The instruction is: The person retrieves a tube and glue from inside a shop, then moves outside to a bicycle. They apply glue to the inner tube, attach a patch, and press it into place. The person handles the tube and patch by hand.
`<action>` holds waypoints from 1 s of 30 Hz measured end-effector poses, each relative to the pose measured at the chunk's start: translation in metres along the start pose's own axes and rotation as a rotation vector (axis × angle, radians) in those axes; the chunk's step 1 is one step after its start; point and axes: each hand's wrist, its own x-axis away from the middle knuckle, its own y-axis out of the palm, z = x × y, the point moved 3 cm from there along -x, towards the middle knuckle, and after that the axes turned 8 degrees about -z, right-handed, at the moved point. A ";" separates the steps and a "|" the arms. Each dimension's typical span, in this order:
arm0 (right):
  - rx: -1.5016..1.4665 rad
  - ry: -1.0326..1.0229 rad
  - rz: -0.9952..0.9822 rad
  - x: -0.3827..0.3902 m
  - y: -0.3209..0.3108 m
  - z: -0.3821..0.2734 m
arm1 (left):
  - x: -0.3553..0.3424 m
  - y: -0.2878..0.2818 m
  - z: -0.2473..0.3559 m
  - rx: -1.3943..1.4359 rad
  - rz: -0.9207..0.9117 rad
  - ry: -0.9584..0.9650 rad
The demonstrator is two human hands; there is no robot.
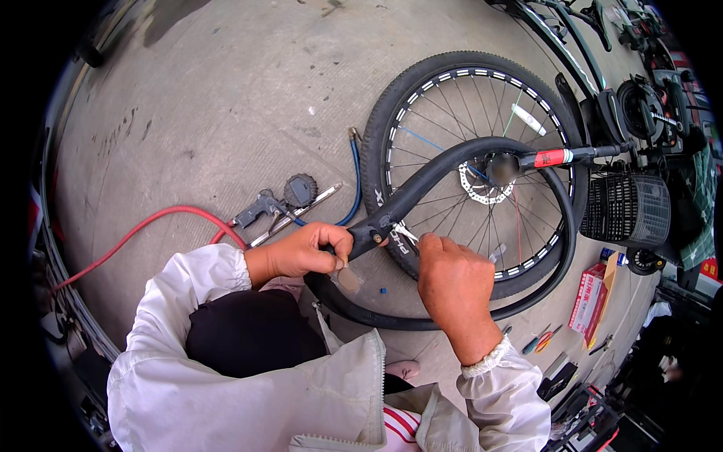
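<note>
A black inner tube [433,177] loops across a bicycle wheel [374,132] that lies on the floor. Its brass-coloured valve [377,237] points up between my two hands. My left hand [307,251] is closed at the tube's near bend, thumb and forefinger pinching the edge of a round tan patch [348,279] with clear film around it. To the right of the valve, my right hand [456,277] is closed around a slim whitish pointed thing [405,231]. Its tip is by the tube; most of it is hidden in my fingers, so I cannot tell its kind.
An air inflator gun [260,209] with a round gauge lies left, joined to a red hose [162,213] and a blue hose [355,184]. Right lie a red box [589,301] and orange-handled pliers [544,340]. A bicycle's black basket [629,209] stands beyond the wheel.
</note>
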 end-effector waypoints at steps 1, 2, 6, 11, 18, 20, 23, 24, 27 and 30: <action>-0.001 -0.006 0.003 0.000 0.001 0.001 | 0.000 0.000 0.000 0.017 -0.001 0.003; -0.005 -0.007 0.007 0.000 0.000 0.000 | 0.000 -0.001 -0.001 0.034 -0.002 0.006; -0.009 -0.028 0.013 0.001 0.001 -0.001 | 0.001 0.001 -0.001 0.103 0.009 -0.002; 0.014 -0.011 0.000 -0.002 0.000 0.000 | -0.001 0.003 -0.001 0.120 0.069 -0.021; -0.004 0.011 0.007 -0.001 0.001 0.002 | 0.000 0.002 -0.003 0.117 0.027 -0.005; -0.013 0.012 0.005 -0.001 0.001 0.003 | 0.000 0.001 -0.003 0.107 0.026 -0.009; -0.018 0.014 0.004 0.000 0.002 0.002 | -0.001 0.001 -0.003 0.099 0.022 -0.009; -0.021 0.014 0.009 0.000 0.001 0.002 | -0.001 0.001 -0.003 0.098 0.021 -0.008; -0.030 0.007 0.019 -0.001 0.000 0.001 | 0.000 0.001 -0.002 0.099 0.030 -0.018; -0.023 -0.011 0.021 0.000 0.001 -0.002 | 0.000 0.001 -0.003 0.120 0.025 -0.022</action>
